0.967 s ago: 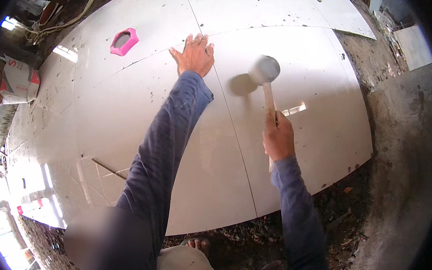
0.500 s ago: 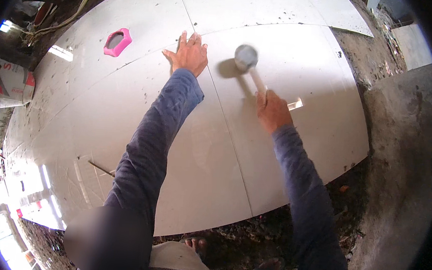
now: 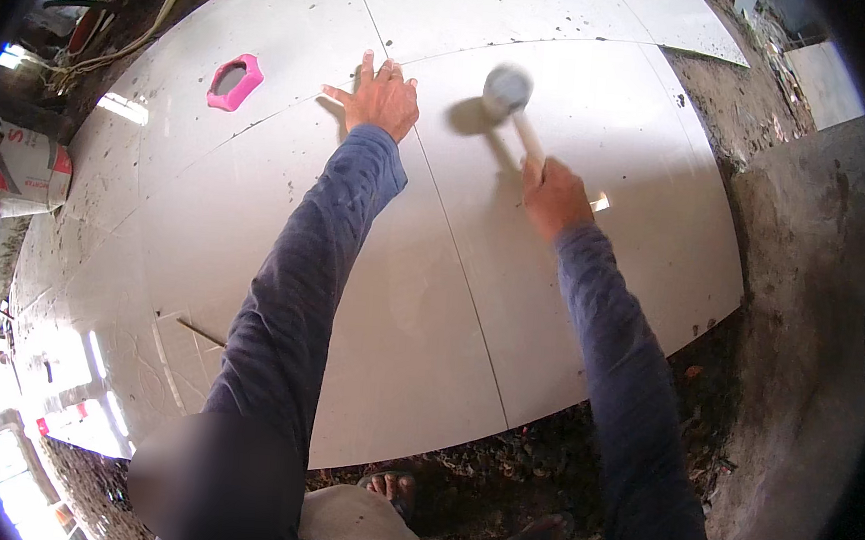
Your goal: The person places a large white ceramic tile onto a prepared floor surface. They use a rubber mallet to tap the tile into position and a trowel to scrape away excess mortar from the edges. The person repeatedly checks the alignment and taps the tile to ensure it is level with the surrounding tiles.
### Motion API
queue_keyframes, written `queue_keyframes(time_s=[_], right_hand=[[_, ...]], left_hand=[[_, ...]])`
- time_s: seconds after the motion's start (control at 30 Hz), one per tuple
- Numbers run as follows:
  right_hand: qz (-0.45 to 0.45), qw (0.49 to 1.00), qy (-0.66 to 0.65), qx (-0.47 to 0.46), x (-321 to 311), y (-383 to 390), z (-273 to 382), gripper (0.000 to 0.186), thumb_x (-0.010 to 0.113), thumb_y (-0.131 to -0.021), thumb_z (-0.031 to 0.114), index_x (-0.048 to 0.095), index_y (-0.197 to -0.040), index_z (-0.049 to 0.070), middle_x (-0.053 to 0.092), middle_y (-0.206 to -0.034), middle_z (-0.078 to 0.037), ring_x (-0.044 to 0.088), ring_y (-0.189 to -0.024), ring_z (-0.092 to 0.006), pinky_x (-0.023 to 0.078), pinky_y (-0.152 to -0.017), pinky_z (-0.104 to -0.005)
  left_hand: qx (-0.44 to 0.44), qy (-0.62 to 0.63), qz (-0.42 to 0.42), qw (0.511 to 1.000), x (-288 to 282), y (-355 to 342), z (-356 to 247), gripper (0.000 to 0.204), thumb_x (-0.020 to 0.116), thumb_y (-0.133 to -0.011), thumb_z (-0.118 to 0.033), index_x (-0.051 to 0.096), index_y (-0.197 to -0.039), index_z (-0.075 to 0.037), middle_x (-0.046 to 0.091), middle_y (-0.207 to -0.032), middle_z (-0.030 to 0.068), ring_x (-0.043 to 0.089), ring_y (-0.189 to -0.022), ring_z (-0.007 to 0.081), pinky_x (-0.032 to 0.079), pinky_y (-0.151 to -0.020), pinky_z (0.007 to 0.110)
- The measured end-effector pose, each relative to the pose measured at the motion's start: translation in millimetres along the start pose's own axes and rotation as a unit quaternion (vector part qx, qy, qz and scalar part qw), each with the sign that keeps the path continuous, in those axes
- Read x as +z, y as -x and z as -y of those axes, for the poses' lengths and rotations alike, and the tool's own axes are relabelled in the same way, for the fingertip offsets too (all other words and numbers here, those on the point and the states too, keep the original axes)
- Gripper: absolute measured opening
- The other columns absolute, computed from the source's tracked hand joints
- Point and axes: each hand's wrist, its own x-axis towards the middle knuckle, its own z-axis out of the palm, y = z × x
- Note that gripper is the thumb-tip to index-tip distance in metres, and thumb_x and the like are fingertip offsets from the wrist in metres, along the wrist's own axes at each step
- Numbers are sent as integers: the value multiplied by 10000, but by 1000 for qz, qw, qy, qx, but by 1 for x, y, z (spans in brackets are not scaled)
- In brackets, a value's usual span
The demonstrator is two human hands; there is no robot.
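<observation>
My right hand is closed round the pale handle of a mallet with a grey round head. The head hangs above a glossy white floor tile, its shadow falling on the tile to the left. My left hand lies spread near the joint where several tiles meet, fingers pointing away from me and thumb out to the left. Left of that hand, a pink six-sided ring-like object with a dark middle rests on the tiles.
A thin stick lies on the tiles beside my left forearm. At the far left stands a white and red bag with a brown tool on it. Rough soil borders the near edge, and bare concrete runs along the right.
The mallet and my right hand have shifted slightly right and away from me, and the mallet's shadow has moved too. My left hand stays at nearly the same spot.
</observation>
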Motion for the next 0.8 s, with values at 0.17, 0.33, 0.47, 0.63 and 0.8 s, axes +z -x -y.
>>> queue_keyframes(time_s=[0.17, 0.33, 0.47, 0.63, 0.8], right_hand=[[-55, 995, -80, 11, -18, 2, 29, 432, 536, -1016, 397, 579, -852, 0, 648, -727, -262, 660, -701, -473, 536, -628, -531], [68, 993, -12, 95, -14, -12, 31, 484, 520, -1009, 441, 612, -893, -21, 669, -816, -284, 650, -796, -505, 515, -754, -569], [41, 988, -86, 119, -19, 14, 43, 485, 522, -1008, 429, 625, -897, -32, 668, -830, -275, 650, -778, -480, 497, -752, -563], [61, 969, -143, 193, -10, 34, 29, 490, 514, -1012, 430, 609, -868, -29, 658, -788, -250, 658, -746, -440, 494, -710, -530], [-1, 982, -168, 90, -19, 18, 45, 478, 507, -1019, 433, 588, -869, -14, 650, -759, -237, 649, -727, -432, 506, -686, -500]], left_hand=[[3, -15, 18, 1000, -6, 3, -7, 531, 261, -1079, -390, 438, -1506, -130, 364, -1604, -36, 185, -1542, 197, 193, -1122, 807], [7, -29, 5, 1000, 1, 1, -8, 547, 253, -1077, -405, 376, -1540, -141, 331, -1623, -21, 204, -1535, 188, 184, -1136, 789], [6, 19, 7, 1000, 17, 20, -15, 566, 245, -1073, -422, 331, -1561, -150, 300, -1639, -13, 229, -1528, 187, 171, -1141, 785], [-12, 29, -13, 999, 12, 6, -18, 549, 261, -1062, -398, 381, -1540, -158, 341, -1622, -10, 246, -1522, 187, 139, -1144, 787], [-29, 30, -9, 999, 10, 4, -15, 539, 279, -1053, -384, 404, -1529, -164, 348, -1617, -22, 228, -1527, 177, 112, -1153, 787]])
